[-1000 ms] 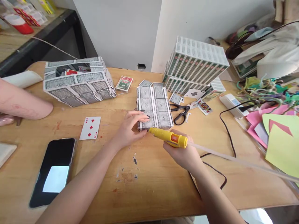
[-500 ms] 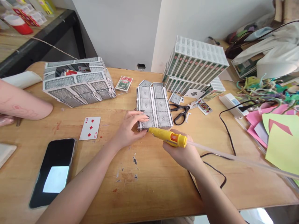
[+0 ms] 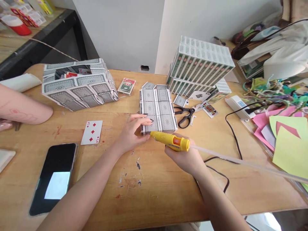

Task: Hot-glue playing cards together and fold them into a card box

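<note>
A flat block covered in grey-backed playing cards lies in the middle of the table. My left hand grips its near left corner, fingers on top and thumb at the near edge. In my right hand is a yellow hot glue gun, its nozzle pointing left at the block's near edge, close to my left thumb. A long clear glue stick juts from the gun's back. Whether glue is coming out cannot be seen. Black-handled scissors rest just right of the block.
A larger card-covered box stands at left, near another person's forearm. A phone, a three of diamonds and a card pack lie around. Stacked card packs, a power strip and colored paper occupy the right.
The glue gun has shifted slightly left along the block's near edge. My left hand keeps its hold on the block, and the view has drifted a little.
</note>
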The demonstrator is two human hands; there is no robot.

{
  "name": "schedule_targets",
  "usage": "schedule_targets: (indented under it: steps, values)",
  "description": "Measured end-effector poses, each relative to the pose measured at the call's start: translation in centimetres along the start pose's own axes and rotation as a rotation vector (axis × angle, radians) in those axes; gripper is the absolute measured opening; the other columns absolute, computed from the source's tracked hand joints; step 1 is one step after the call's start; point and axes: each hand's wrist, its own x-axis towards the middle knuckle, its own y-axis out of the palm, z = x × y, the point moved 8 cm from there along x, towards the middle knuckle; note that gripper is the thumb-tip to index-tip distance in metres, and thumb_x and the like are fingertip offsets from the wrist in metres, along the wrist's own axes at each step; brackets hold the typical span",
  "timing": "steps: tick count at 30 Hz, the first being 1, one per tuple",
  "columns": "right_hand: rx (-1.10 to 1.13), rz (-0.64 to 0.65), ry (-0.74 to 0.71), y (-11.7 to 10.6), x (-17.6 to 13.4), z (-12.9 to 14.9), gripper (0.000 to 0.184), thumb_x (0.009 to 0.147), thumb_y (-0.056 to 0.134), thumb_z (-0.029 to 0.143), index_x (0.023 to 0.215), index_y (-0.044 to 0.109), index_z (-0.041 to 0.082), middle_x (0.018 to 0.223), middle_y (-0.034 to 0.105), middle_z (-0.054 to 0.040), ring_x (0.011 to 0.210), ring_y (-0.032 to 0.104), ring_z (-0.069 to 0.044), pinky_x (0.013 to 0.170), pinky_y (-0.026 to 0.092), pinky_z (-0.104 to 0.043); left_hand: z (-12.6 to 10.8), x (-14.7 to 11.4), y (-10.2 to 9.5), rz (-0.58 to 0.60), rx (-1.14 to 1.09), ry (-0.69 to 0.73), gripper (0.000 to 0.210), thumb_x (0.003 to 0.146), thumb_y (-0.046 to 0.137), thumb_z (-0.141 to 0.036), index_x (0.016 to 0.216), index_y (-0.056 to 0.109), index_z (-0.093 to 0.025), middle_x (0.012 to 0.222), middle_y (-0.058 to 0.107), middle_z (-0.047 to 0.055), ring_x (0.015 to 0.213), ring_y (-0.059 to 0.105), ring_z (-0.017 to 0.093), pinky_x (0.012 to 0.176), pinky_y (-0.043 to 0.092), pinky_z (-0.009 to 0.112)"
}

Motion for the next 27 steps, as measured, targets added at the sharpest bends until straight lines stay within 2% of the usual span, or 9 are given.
schedule_targets:
  steps: [4, 11, 19, 24, 27]
  values:
    - [0.008, -0.001, 0.004, -0.3, 0.0, -0.4, 0.005, 0.064, 0.052, 0.020, 0.066, 0.048, 0.022, 0.056, 0.048, 0.0057, 0.051, 0.044, -0.011, 0.050, 0.034, -0.023, -0.1, 0.0, 0.0, -0.007, 0.009, 0.002, 0.043, 0.074, 0.074, -0.019, 0.112, 0.057, -0.026, 0.110, 0.065, 0.004, 0.117, 0.054, 0.023, 0.097, 0.050, 0.041]
    - [-0.014, -0.046, 0.080, -2.4, -0.7, -2.0, 0.005, 0.065, 0.052, 0.025, 0.069, 0.052, 0.022, 0.060, 0.053, 0.0035, 0.053, 0.049, -0.013, 0.051, 0.036, -0.025, -0.2, 0.0, -0.1, -0.025, 0.028, 0.009, 0.039, 0.076, 0.070, -0.017, 0.110, 0.057, -0.026, 0.104, 0.065, 0.003, 0.115, 0.055, 0.023, 0.096, 0.050, 0.042]
    - [0.030, -0.011, 0.050, -1.1, -0.3, -1.4, 0.006, 0.065, 0.053, 0.022, 0.065, 0.047, 0.022, 0.056, 0.047, 0.0059, 0.051, 0.044, -0.011, 0.049, 0.034, -0.024, -0.2, 0.1, -0.2, -0.014, 0.023, -0.011, 0.038, 0.076, 0.070, -0.016, 0.110, 0.057, -0.026, 0.104, 0.064, 0.003, 0.116, 0.055, 0.023, 0.097, 0.050, 0.041]
    - [0.016, -0.044, 0.101, -2.7, -0.7, -2.4, 0.005, 0.066, 0.054, 0.023, 0.070, 0.052, 0.021, 0.061, 0.053, 0.0043, 0.054, 0.049, -0.013, 0.051, 0.037, -0.025, -0.3, 0.1, -0.2, -0.017, 0.027, 0.000, 0.039, 0.075, 0.070, -0.014, 0.110, 0.056, -0.026, 0.106, 0.063, 0.004, 0.116, 0.055, 0.022, 0.097, 0.050, 0.040]
    - [0.016, -0.056, 0.109, -3.2, -1.0, -2.7, 0.005, 0.066, 0.054, 0.025, 0.069, 0.051, 0.021, 0.060, 0.052, 0.0042, 0.053, 0.048, -0.013, 0.051, 0.037, -0.025, -0.3, 0.0, -0.2, -0.024, 0.033, 0.001, 0.038, 0.075, 0.070, -0.015, 0.109, 0.056, -0.026, 0.107, 0.061, 0.004, 0.116, 0.055, 0.022, 0.096, 0.051, 0.040]
